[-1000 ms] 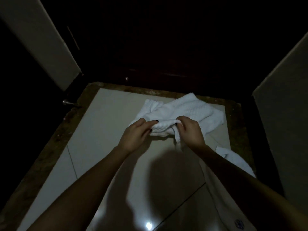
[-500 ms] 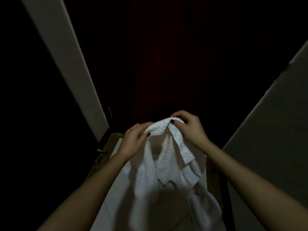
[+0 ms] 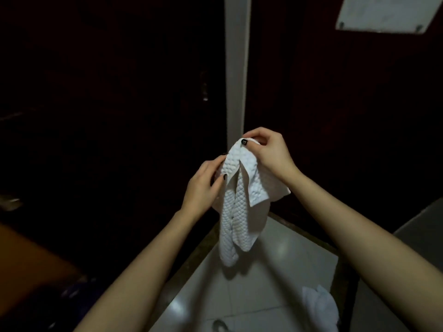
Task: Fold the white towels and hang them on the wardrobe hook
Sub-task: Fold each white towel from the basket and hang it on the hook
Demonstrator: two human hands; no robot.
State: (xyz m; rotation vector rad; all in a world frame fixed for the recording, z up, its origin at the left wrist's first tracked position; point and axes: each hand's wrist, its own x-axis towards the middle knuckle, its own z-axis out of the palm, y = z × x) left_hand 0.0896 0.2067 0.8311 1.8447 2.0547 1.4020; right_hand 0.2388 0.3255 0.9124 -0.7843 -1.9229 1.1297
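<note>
White towel (image 3: 236,207) between pinching fingers (image 3: 255,133)

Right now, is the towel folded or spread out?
Neither: the towel hangs bunched, pinched by the left hand and right hand.

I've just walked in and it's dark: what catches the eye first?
The white towel hangs bunched in mid-frame, bright against the dark. The left hand pinches its left edge and the right hand grips its top, slightly higher. Another white cloth lies crumpled on the tiled floor, lower right.
</note>
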